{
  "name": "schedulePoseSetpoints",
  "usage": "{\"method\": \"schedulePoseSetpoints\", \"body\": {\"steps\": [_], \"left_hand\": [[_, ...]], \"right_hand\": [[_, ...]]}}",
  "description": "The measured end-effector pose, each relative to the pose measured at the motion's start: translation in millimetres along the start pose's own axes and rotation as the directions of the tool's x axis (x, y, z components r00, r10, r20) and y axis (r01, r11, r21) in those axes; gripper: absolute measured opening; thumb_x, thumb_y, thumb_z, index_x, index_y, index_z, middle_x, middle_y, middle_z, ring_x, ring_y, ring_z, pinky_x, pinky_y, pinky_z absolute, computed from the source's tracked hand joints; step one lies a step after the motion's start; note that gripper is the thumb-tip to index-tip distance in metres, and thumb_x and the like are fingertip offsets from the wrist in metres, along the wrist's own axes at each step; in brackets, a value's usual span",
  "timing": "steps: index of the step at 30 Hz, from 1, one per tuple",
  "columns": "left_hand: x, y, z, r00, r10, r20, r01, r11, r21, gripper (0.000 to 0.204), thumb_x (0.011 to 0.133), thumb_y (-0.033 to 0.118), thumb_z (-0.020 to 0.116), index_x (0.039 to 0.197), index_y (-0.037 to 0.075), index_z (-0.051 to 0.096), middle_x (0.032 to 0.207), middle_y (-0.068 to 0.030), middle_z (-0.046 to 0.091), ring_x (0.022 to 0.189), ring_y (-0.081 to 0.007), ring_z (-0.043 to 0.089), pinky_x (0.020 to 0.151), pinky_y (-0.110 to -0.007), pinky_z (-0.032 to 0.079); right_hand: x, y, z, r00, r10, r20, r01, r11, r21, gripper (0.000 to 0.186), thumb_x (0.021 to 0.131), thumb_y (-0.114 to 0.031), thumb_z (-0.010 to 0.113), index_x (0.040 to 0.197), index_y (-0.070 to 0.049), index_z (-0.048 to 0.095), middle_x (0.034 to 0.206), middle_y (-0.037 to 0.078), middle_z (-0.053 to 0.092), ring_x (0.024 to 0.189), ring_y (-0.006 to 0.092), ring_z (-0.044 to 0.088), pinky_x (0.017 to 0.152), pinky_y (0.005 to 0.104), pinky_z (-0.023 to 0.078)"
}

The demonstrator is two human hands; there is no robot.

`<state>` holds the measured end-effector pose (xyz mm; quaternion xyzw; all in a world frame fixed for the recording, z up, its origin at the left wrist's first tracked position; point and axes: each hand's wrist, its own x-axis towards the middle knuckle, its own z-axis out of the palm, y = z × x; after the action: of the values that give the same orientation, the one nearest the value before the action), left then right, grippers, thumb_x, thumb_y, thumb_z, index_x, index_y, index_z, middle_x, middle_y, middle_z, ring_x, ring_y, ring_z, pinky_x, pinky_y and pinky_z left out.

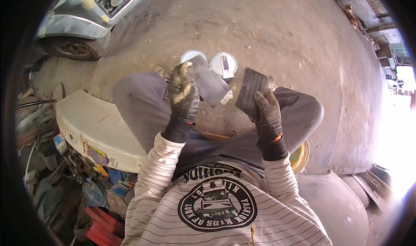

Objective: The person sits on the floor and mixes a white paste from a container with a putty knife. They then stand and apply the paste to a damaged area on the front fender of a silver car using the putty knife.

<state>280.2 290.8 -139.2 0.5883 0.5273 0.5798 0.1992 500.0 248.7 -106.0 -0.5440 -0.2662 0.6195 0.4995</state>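
Note:
My left hand (183,92), in a dark work glove with pale stains, grips a grey sheet of sandpaper (210,81) by its left edge. Its fingers are folded, the thumb hidden. In my right hand (269,111), also gloved, is a darker sheet of sandpaper (251,92), with the thumb pressed on its near right corner. The two sheets are apart, held up between my bent knees. Just past them stand two round tins, the left tin (192,54) partly covered by the left sheet. On the right tin (232,60) lies a small whitish flat tool or packet (225,67).
A small pale piece with dark spots (226,97) shows beside the left sheet. At the far left is a car (78,18) with an exposed headlight. A cream panel (99,129) lies left of my legs, near cluttered scrap and red pieces (102,228). A yellowish round container (303,156) sits by my right thigh.

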Motion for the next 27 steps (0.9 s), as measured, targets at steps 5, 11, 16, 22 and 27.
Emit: {"method": "schedulePoseSetpoints", "body": {"steps": [5,11,16,22,27], "left_hand": [[-33.1,7.0,8.7,0.792,0.072,0.606,0.151,0.939,-0.308,0.033,0.095,0.003,0.057,0.128,0.000,0.059,0.117,-0.0087,0.064,0.098,-0.0118,0.058,0.083,-0.025,0.048],[-25.9,-6.4,-23.1,0.687,0.180,0.704,-0.060,0.979,-0.192,0.038,0.093,0.000,0.056,0.131,0.005,0.058,0.133,-0.0115,0.059,0.113,-0.0211,0.062,0.093,-0.027,0.050],[0.6,-4.3,-36.0,0.698,0.124,0.705,-0.324,0.933,0.156,0.050,0.090,-0.004,0.056,0.136,0.014,0.057,0.134,-0.0121,0.059,0.121,-0.0282,0.059,0.103,-0.036,0.047],[3.1,1.3,-2.5,0.676,-0.124,0.727,0.029,0.989,0.143,0.042,0.090,0.004,0.058,0.132,0.007,0.060,0.126,-0.0128,0.064,0.116,-0.0278,0.061,0.100,-0.037,0.048],[-5.2,-4.1,10.3,0.610,0.321,0.724,-0.414,0.909,-0.054,0.044,0.086,0.004,0.060,0.130,0.008,0.062,0.124,-0.0119,0.065,0.113,-0.0294,0.061,0.096,-0.039,0.050]], "right_hand": [[26.5,-7.1,1.0,0.906,-0.412,0.094,0.381,0.701,-0.603,0.011,0.096,-0.014,0.059,0.099,-0.003,0.057,0.084,0.003,0.060,0.068,0.0096,0.056,0.056,0.0262,0.044],[51.1,-17.4,-27.6,0.942,-0.334,-0.015,0.255,0.745,-0.616,0.016,0.097,-0.016,0.059,0.101,-0.001,0.060,0.080,0.006,0.064,0.070,0.0122,0.059,0.063,0.0285,0.048],[40.8,-0.5,-35.6,0.320,-0.528,0.787,0.739,-0.381,-0.556,0.027,0.098,-0.014,0.055,0.121,-0.002,0.061,0.102,0.014,0.069,0.091,0.0269,0.066,0.082,0.0344,0.051],[24.3,-10.3,-18.1,0.946,-0.147,0.290,0.324,0.497,-0.805,0.047,0.094,-0.019,0.062,0.136,-0.003,0.052,0.136,0.023,0.052,0.118,0.0332,0.057,0.093,0.0420,0.050],[20.2,-26.3,9.4,0.726,-0.268,0.634,0.686,0.204,-0.699,0.062,0.088,-0.015,0.068,0.144,-0.004,0.042,0.126,0.022,0.058,0.118,0.0349,0.056,0.101,0.0455,0.045]]}}
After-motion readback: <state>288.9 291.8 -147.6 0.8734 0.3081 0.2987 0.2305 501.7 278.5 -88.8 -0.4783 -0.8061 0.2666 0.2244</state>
